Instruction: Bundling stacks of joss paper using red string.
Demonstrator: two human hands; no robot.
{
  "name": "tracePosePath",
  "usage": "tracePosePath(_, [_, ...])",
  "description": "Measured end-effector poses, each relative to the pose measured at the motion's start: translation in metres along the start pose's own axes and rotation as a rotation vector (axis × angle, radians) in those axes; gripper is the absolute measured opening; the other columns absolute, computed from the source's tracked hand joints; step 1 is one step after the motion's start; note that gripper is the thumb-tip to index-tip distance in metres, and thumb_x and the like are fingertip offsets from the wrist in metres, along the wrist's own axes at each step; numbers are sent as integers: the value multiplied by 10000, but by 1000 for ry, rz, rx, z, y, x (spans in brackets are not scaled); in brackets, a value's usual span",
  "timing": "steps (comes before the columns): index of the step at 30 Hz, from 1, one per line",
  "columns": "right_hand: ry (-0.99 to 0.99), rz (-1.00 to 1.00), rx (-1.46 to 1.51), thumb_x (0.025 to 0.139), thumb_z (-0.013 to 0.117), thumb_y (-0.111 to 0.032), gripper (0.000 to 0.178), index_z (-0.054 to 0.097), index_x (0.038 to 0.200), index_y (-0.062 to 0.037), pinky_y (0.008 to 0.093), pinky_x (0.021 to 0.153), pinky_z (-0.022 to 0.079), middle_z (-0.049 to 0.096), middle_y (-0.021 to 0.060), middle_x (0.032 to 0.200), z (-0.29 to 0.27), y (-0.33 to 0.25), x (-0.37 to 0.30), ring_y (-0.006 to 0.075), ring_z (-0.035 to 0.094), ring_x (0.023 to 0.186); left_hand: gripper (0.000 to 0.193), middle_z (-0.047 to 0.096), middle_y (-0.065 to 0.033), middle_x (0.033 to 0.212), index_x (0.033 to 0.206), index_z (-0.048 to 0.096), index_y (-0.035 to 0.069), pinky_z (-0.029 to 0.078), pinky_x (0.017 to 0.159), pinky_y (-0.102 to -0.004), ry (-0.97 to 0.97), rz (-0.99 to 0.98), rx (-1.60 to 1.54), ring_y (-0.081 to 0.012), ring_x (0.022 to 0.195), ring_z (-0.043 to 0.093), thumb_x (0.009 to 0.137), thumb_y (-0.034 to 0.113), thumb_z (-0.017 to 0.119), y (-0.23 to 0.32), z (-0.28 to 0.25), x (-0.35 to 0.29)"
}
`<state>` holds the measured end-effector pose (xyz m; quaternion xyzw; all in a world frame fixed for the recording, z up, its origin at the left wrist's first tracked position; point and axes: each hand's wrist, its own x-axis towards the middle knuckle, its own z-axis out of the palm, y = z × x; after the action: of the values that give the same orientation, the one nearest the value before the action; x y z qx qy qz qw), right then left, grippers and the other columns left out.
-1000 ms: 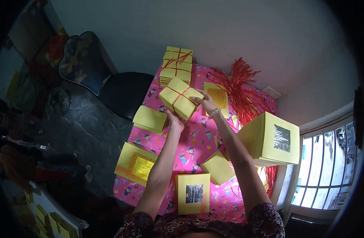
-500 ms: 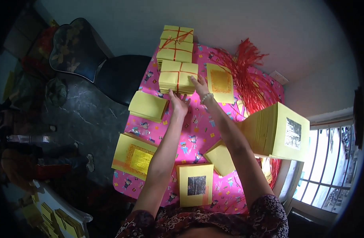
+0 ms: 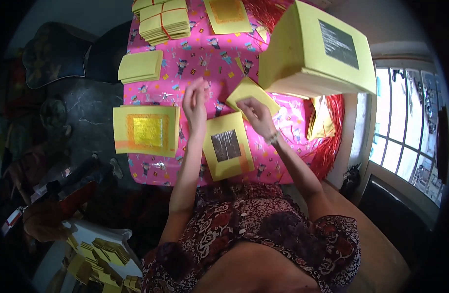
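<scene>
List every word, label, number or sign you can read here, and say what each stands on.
Pink tablecloth: small printed characters among cartoon figures, left uncopied; most are too small to read.
Paper with dark square: pale streaks, no readable writing.
Paper with gold square: no readable writing.
Big paper stack: dark patch with pale streaks, no readable writing.
Tied bundle: no writing visible.

the pink-covered table (image 3: pixel 209 51) carries red-tied bundles (image 3: pixel 166 20) far left, a tall yellow stack (image 3: pixel 289 56) right, gold-patched paper (image 3: pixel 147 131) left, dark-patched paper (image 3: pixel 227 145) near
</scene>
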<state>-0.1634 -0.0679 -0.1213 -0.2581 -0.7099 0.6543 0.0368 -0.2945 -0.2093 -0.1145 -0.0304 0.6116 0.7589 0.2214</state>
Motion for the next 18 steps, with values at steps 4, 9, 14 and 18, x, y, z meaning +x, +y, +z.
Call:
tracePosePath(4, [12,49,-174,895,563,-79,130,615,989,-6,289,720,529,651,99,915,-29,49,-106,165,644,816,235,612,-91,1033,1127,566,26,462,832,-276,-22,226,481,-179,953,596,894,43,544,-43,-36,-102])
tracePosePath(9, [-50,-26,-233,872,589,-98,160,592,1016,-29,309,702,525,627,116,929,-45,81,-175,214,656,828,335,564,-140,1121,1138,547,20,432,864,-380,86,371,960,-287,1041,534,806,48,583,-61,-60,-191])
tracePosePath(14, [-217,-243,-439,819,639,-169,369,495,1128,-28,434,738,504,559,161,1028,-52,85,-190,347,610,859,560,469,-215,1204,1248,436,-11,354,973,-442,135,382,1137,-374,1131,439,769,154,675,-79,-58,-238])
tracePosePath(18, [-305,-137,-454,805,663,-222,527,438,1230,-6,416,839,487,535,220,1129,-44,106,-191,364,575,1015,937,371,-272,1292,1369,268,-28,316,997,-504,191,247,1177,-429,1217,340,669,316,787,-106,-64,-257])
